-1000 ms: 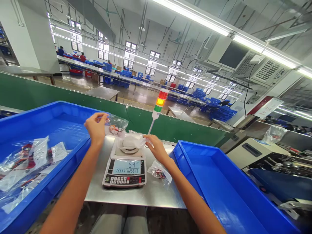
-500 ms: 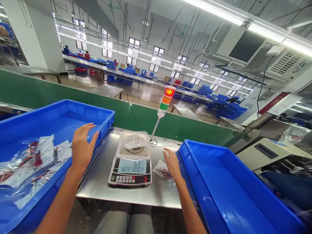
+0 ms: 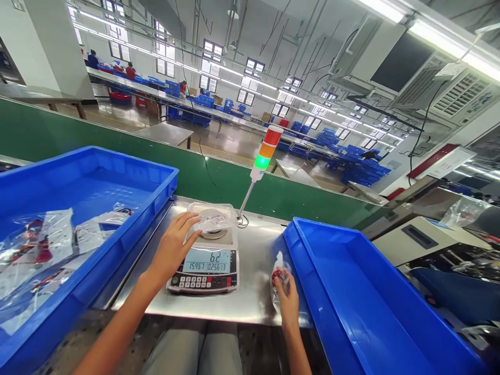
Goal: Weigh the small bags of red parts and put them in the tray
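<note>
A counting scale stands on the steel table, its display reading 62. A clear bag of small parts lies on the scale's pan. My left hand reaches to that bag, fingertips touching its left edge, fingers partly spread. My right hand is closed on a second small clear bag with red parts, holding it upright just left of the right blue bin.
A large blue bin at left holds several clear bags of parts. A signal tower lamp rises behind the scale, in front of a green conveyor wall. A grey machine sits at far right. People work at distant benches.
My left hand came out of the left bin and reached the bag on the scale. My right hand picked the small bag off the table. The display dropped from 63 to 62.
</note>
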`<state>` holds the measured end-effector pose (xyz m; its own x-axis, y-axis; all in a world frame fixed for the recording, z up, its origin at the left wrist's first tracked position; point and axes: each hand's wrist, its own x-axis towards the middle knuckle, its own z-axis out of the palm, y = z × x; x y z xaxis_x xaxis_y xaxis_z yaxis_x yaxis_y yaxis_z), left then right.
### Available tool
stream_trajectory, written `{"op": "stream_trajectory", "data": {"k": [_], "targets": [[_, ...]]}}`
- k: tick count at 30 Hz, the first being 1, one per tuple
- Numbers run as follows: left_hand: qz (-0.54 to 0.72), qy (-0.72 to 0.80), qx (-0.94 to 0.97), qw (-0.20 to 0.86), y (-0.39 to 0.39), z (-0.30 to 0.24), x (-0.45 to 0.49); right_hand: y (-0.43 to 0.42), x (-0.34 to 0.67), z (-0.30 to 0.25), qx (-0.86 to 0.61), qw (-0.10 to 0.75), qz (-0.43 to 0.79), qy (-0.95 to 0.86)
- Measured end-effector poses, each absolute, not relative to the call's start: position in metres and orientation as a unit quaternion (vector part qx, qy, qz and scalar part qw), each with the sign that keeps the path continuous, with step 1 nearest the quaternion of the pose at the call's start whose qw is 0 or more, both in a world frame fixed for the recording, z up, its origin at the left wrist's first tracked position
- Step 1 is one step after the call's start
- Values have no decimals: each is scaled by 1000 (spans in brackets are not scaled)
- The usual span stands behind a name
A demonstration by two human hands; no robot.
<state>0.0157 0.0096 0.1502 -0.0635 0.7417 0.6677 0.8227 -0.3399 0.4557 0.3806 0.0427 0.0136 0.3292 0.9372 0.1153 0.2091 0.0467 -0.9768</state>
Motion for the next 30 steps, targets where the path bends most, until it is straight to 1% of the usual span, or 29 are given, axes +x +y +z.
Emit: {"op": "stream_trajectory", "data": {"k": [2, 4, 5, 10, 13, 16, 18, 23, 27, 30], "targets": [[-442, -575, -687, 42, 10, 148, 15, 38, 386, 15, -584, 584, 428, -366], [-428, -579, -694, 36, 12, 145, 14, 31, 391, 17, -559, 590, 496, -305], [-418, -580, -699, 30, 13, 142, 14, 27, 394, 18, -552, 591, 511, -292], [-391, -586, -710, -6, 19, 128, 10, 4, 400, 29, -550, 595, 502, -303], [-449, -578, -680, -41, 27, 127, 13, 1, 397, 43, -552, 585, 500, -322], [-518, -575, -630, -71, 45, 140, 19, 15, 378, 71, -516, 586, 510, -360], [-548, -586, -594, -68, 62, 157, 20, 32, 355, 98, -482, 582, 487, -437], [-623, -628, -467, -8, 85, 217, -7, 87, 279, 158, -375, 543, 356, -661], [-652, -658, -365, 92, 49, 252, -53, 120, 227, 169, -289, 451, 240, -810], [-600, -714, -309, 186, 3, 255, -85, 125, 206, 163, -237, 368, 194, -878]]}}
